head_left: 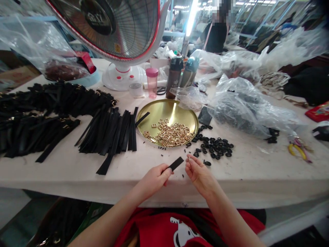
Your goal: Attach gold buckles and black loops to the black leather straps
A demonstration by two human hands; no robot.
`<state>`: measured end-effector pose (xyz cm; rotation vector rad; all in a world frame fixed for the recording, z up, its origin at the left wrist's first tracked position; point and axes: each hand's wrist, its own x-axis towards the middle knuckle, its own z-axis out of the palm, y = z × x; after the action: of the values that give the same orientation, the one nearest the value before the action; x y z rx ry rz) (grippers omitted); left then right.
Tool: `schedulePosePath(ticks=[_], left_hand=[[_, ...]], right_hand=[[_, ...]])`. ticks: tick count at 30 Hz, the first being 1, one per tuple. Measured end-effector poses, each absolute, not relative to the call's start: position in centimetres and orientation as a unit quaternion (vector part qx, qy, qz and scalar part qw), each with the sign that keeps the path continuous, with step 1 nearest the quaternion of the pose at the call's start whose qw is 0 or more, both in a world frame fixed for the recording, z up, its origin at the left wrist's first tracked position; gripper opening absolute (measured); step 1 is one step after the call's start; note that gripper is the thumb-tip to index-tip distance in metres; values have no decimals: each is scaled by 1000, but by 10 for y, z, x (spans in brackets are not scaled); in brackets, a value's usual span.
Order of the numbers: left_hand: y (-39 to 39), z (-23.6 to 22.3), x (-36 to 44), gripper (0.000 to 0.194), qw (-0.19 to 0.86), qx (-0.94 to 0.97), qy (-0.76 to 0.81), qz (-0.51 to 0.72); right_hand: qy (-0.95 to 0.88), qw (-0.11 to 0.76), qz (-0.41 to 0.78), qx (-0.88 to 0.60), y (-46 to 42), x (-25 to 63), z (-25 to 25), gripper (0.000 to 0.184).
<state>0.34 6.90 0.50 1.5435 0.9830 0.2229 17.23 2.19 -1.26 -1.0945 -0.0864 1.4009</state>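
My left hand (156,176) grips a short black strap (177,164), its flat end pointing up and to the right. Just beside that end, my right hand (198,173) pinches a small metal buckle (189,159), mostly covered by the fingertips. Strap and buckle are slightly apart. Behind my hands, a round gold tray (154,109) holds a heap of small gold buckles (174,133). Black rings (216,147) lie scattered to the right of the tray. To its left is a row of black straps (110,132), one strap resting over the tray's rim.
More black straps with gold buckles (51,99) are piled at far left. A heater fan (123,75), a pink cup (152,84) and dark bottles (174,77) stand at the back. Plastic bags (239,106) and yellow-handled pliers (296,151) lie on the right.
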Motion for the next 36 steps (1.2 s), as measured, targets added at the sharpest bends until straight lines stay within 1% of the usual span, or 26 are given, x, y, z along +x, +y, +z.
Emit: schedulePosePath(ticks=[5, 8, 9, 11, 13, 15, 17, 19, 21, 23, 24, 25, 28, 29, 30, 32, 34, 36], left_hand=[[63, 9, 1, 29, 461, 786, 407, 62], [59, 12, 5, 28, 416, 821, 389, 50], [58, 12, 7, 27, 420, 820, 385, 55], [55, 13, 12, 23, 463, 795, 383, 83], [52, 13, 15, 19, 528, 749, 386, 110], [50, 14, 17, 20, 591, 700, 385, 113], [49, 14, 18, 24, 637, 665, 377, 99], [48, 15, 17, 26, 669, 640, 366, 87], [48, 13, 17, 25, 692, 616, 368, 80], [47, 11, 17, 24, 705, 596, 377, 74], [46, 9, 17, 23, 705, 593, 382, 72], [46, 7, 16, 23, 701, 596, 385, 68], [44, 3, 16, 24, 665, 635, 388, 64], [44, 2, 16, 25, 646, 653, 391, 66], [43, 2, 15, 26, 626, 668, 395, 67], [42, 4, 16, 28, 597, 690, 402, 69], [42, 7, 16, 27, 589, 700, 399, 66], [43, 10, 16, 25, 593, 703, 387, 63]], right_hand=[[4, 620, 630, -467, 16, 163, -10, 35], [-1, 606, 635, -479, 8, 154, -14, 36], [-16, 603, 634, -484, 5, 151, -17, 34], [-75, 605, 617, -498, -1, 145, -22, 28], [-158, 611, 569, -527, -6, 140, -25, 22], [-229, 601, 514, -567, -10, 138, -26, 17], [-264, 581, 488, -596, -12, 139, -25, 21], [-252, 572, 508, -593, -13, 140, -23, 25], [-214, 574, 552, -566, -12, 141, -21, 24], [-205, 562, 573, -560, -12, 142, -18, 23], [-227, 552, 556, -579, -14, 142, -17, 23], [-268, 541, 518, -607, -15, 142, -17, 22], [-422, 507, 353, -663, -21, 145, -16, 17], [-456, 498, 320, -665, -22, 146, -16, 14], [-470, 491, 311, -664, -23, 148, -17, 13], [-440, 476, 364, -669, -22, 151, -19, 15], [-367, 471, 463, -655, -20, 154, -22, 19], [-297, 479, 558, -609, -19, 156, -25, 21]])
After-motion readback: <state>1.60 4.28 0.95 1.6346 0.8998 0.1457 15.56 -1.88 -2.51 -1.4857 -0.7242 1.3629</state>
